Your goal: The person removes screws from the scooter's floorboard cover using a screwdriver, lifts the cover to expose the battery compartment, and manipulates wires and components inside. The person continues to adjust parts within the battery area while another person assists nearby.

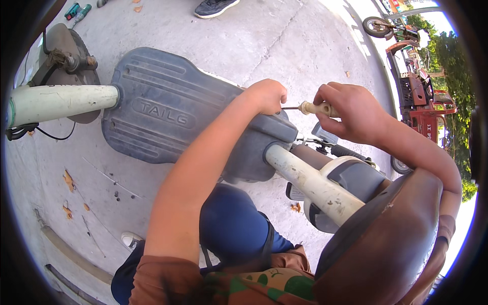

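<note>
My right hand (353,113) is closed around a screwdriver (309,108) with a cream handle. Its thin dark shaft points left at the far edge of an electric scooter's dark grey ribbed footboard (157,101). Fingers curled, my left hand (268,96) rests at that edge, right by the screwdriver's tip. What its fingers pinch, if anything, is hidden, and so is whatever the tip touches. Next to my hands, a dark grey plastic housing (249,152) joins the footboard to a scuffed whitish frame tube (315,185).
A brown seat (381,239) rises close under my right arm. The scooter's front tube (66,99) and wheel (84,56) are at the left. Teal power tools (77,14) lie at the far left. Another person's shoe (216,7) stands beyond the footboard. A red three-wheeler (422,96) is parked far right.
</note>
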Demonstrator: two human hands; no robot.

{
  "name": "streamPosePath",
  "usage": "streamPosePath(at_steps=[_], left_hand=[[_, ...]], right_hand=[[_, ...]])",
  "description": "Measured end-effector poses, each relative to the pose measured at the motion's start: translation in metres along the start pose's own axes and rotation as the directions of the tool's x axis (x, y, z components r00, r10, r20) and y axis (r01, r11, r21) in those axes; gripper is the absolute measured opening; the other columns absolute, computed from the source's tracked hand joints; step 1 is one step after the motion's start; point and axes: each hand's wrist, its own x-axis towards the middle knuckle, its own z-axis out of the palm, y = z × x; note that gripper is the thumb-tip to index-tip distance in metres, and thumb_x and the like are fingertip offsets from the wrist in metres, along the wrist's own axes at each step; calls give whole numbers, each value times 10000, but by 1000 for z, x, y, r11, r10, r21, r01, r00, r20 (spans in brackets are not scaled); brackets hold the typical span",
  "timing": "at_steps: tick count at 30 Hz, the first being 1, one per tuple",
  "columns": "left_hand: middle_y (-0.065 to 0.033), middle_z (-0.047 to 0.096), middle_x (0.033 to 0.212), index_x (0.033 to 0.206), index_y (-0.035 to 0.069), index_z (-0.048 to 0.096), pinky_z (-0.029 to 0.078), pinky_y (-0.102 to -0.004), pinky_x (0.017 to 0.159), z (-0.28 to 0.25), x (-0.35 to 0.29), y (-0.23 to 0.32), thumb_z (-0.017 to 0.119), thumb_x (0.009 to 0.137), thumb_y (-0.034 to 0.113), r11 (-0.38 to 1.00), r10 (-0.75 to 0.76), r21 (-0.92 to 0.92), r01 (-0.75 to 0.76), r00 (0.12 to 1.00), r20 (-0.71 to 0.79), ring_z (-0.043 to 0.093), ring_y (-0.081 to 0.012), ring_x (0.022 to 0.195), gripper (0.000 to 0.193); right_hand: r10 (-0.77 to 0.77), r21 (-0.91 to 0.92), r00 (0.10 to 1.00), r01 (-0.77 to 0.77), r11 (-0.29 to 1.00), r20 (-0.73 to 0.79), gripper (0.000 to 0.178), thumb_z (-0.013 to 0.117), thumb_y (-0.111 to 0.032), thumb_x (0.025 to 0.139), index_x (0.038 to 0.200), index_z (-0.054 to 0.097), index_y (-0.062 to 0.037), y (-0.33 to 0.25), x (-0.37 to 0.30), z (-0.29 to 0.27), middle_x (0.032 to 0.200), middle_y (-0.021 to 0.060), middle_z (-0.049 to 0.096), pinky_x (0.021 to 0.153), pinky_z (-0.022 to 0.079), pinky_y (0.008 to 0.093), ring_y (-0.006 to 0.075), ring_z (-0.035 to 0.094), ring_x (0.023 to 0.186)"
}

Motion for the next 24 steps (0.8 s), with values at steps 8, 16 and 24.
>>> streamPosePath(at_steps=[8, 16, 24], left_hand=[[-128, 766, 922, 996, 15, 722, 553, -347, 767, -4, -2, 4, 586, 791, -49, 999, -38, -7, 38, 999, 6, 735, -234, 896, 254], [-125, 765, 926, 992, 22, 723, 552, -347, 765, -3, -2, 2, 623, 799, -27, 1000, -1, 28, 1, 1000, -7, 734, -237, 889, 224], [-169, 729, 1057, 1053, 74, 742, 546, -407, 856, -2, 1, -1, 704, 754, 25, 1000, -29, 4, 29, 999, 19, 688, -329, 1008, 306]], right_hand=[[-36, 23, 999, 36, 999, -1, 183, 661, -185, 873, 974, 585, -53, 0, -1, 6, 856, 130, 664, 689, 527, 450, 352, 662, 775], [-42, 4, 998, 42, 999, -37, 186, 701, -133, 853, 987, 598, -53, 8, -3, 15, 833, 122, 645, 668, 541, 403, 311, 671, 736], [-14, 16, 999, 15, 1000, -46, 206, 704, -143, 854, 1003, 596, -52, 8, -3, 14, 842, 129, 648, 670, 538, 406, 320, 676, 745]])
